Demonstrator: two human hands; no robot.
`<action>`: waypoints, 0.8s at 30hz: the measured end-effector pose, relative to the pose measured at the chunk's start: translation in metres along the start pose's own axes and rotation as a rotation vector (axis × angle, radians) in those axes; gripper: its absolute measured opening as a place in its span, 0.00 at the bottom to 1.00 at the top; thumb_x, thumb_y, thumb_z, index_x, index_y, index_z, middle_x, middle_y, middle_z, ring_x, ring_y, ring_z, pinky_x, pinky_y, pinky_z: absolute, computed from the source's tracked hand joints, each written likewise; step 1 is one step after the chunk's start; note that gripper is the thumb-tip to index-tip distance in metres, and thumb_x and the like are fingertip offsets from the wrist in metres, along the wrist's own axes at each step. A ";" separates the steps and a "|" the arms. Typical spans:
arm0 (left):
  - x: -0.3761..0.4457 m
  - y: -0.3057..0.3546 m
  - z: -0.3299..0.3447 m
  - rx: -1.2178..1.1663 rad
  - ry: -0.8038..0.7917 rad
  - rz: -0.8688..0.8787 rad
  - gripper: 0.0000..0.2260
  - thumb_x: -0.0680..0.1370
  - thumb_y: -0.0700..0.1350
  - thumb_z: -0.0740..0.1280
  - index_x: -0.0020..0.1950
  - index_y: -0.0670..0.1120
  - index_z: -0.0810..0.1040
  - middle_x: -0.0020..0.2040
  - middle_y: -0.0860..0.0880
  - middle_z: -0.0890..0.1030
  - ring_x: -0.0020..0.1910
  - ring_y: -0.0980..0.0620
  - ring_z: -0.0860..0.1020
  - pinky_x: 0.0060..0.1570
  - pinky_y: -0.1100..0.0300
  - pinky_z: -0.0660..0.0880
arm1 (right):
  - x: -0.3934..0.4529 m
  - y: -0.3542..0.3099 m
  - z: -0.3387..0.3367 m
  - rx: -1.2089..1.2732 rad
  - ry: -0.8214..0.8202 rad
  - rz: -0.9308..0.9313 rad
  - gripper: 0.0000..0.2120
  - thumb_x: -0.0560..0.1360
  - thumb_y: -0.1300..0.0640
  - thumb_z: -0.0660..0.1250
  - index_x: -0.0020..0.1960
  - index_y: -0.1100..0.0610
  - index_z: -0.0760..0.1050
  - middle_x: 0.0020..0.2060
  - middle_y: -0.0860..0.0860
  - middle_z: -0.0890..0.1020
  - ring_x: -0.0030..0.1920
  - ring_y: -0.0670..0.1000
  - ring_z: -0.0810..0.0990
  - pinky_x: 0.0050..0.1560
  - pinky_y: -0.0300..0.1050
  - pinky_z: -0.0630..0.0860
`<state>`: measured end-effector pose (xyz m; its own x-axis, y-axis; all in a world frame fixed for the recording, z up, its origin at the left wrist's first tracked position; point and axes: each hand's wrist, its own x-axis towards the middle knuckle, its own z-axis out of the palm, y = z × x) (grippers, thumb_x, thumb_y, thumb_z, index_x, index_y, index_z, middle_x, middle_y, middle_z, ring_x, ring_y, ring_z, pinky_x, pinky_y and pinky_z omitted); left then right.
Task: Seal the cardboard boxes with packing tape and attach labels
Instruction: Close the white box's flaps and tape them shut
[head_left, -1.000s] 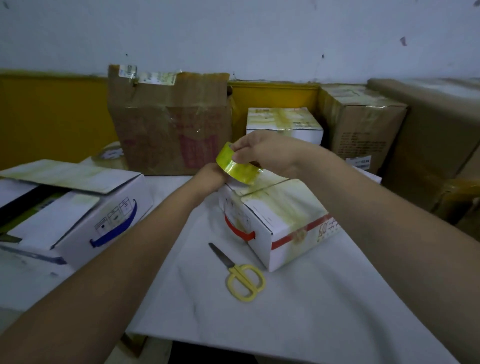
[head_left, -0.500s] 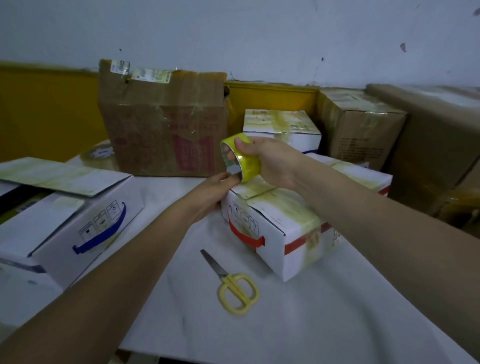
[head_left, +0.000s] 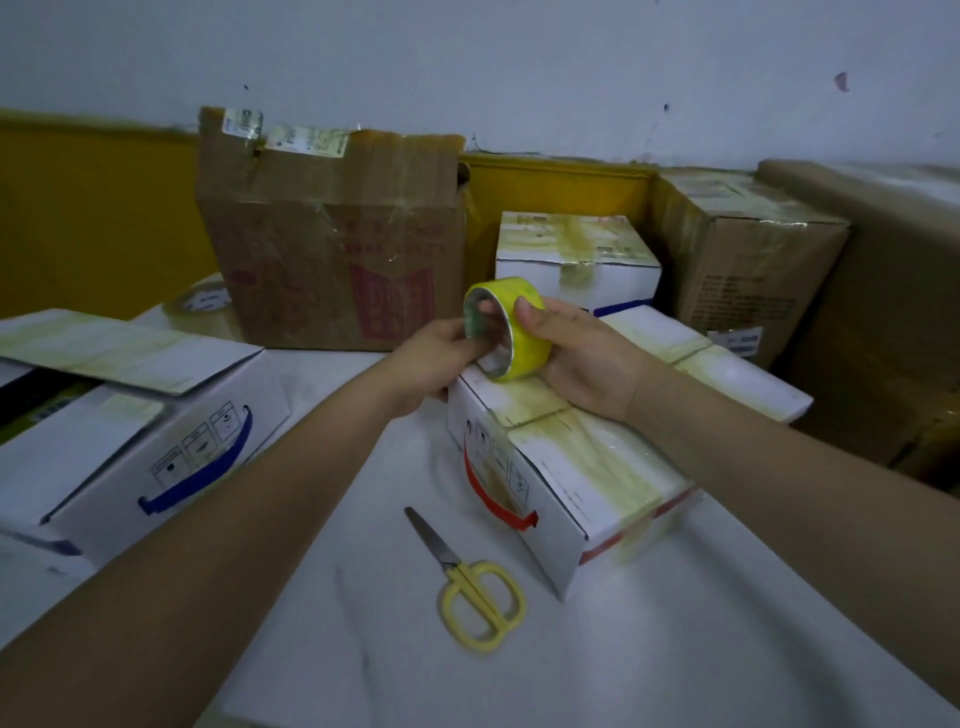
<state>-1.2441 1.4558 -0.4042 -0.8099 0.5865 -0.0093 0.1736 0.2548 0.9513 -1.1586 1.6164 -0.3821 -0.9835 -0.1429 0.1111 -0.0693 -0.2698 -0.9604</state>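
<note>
my right hand (head_left: 587, 358) is gripping the yellow tape roll (head_left: 511, 332), thumb curled over its top, just above the far end of the white box with red stripe (head_left: 587, 467). my left hand (head_left: 434, 358) is pinching the roll's rim. yellow scissors (head_left: 470, 587) are lying beside the box.

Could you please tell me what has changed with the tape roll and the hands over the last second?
The right hand has turned the yellow tape roll so its open core faces the camera, lowering it nearer the white box. The left hand has come up from behind the roll and now pinches its rim. The scissors lie on the table as before.
</note>
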 end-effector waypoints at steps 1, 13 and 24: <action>0.002 0.003 -0.002 0.030 0.001 0.037 0.07 0.82 0.51 0.66 0.53 0.52 0.81 0.43 0.52 0.84 0.39 0.57 0.82 0.35 0.62 0.77 | -0.003 0.001 0.003 -0.020 0.032 -0.026 0.25 0.74 0.49 0.66 0.65 0.64 0.75 0.64 0.63 0.78 0.62 0.59 0.78 0.64 0.53 0.77; 0.044 0.002 -0.019 0.113 0.247 0.054 0.10 0.85 0.39 0.58 0.56 0.45 0.78 0.41 0.42 0.82 0.34 0.45 0.81 0.35 0.51 0.81 | -0.006 0.021 0.015 -1.643 0.118 0.035 0.34 0.83 0.40 0.43 0.81 0.58 0.42 0.80 0.55 0.56 0.79 0.55 0.55 0.79 0.55 0.50; 0.040 -0.051 -0.024 0.308 0.128 -0.011 0.14 0.79 0.51 0.69 0.58 0.42 0.81 0.54 0.42 0.84 0.52 0.44 0.81 0.56 0.49 0.76 | -0.011 0.017 0.016 -1.687 -0.095 0.097 0.31 0.83 0.38 0.39 0.81 0.51 0.39 0.80 0.47 0.39 0.79 0.46 0.40 0.79 0.52 0.39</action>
<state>-1.2992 1.4480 -0.4461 -0.8730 0.4862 0.0378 0.3096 0.4927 0.8133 -1.1465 1.5981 -0.3955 -0.9860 -0.1664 -0.0066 -0.1638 0.9766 -0.1394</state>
